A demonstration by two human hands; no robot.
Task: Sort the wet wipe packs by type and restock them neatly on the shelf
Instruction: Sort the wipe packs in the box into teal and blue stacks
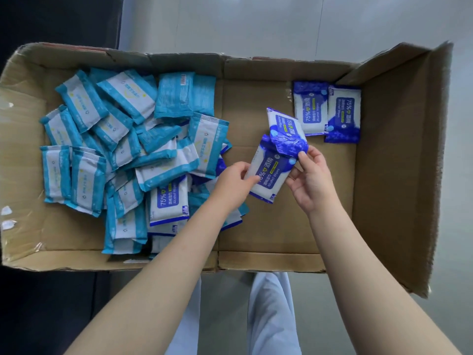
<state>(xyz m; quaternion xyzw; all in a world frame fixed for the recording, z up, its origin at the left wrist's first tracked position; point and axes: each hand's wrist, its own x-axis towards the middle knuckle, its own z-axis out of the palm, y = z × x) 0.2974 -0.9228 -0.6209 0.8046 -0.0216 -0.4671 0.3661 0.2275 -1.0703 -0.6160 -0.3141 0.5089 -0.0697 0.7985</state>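
**Item: two dark-blue alcohol wipe packs, held.** The lower pack [268,175] sits label up at centre frame. The upper pack [284,129] overlaps its top end, tilted and crumpled at the seam. Both are held above the bare box floor, between the heap and the sorted row.

**Hands.** The left hand [234,181] grips the lower pack's left edge, thumb on top. The right hand [311,183] pinches the upper pack's lower seam with the thumb, and its fingers curl under the lower pack's right side. I cannot tell whether those fingers bear on one pack or both.

**Sorted row.** The inner row pack [311,108] and corner row pack [344,114] are also dark blue. They lie flat and side by side in the upper right corner of the cardboard box [281,234].

**Unsorted heap.** Many light-blue packs [107,139] overlap at all angles across the left half of the frame. A buried dark-blue pack [169,203] lies at the heap's lower right, partly covered.

**Surroundings.** The box flap [399,149] stands open at right. Pale trousers [271,316] show at bottom centre, with grey floor [256,21] beyond. No shelf is in view.

**Step in hand, as judged.** This is early sorting, with the dark-blue type being gathered apart. Restocking has not begun.

**Next move, as judged.** Carry the pair up and right, square them, and lay them flat beside the row. The soft pouches look apt to slide over one another, so both need a firm pinch.
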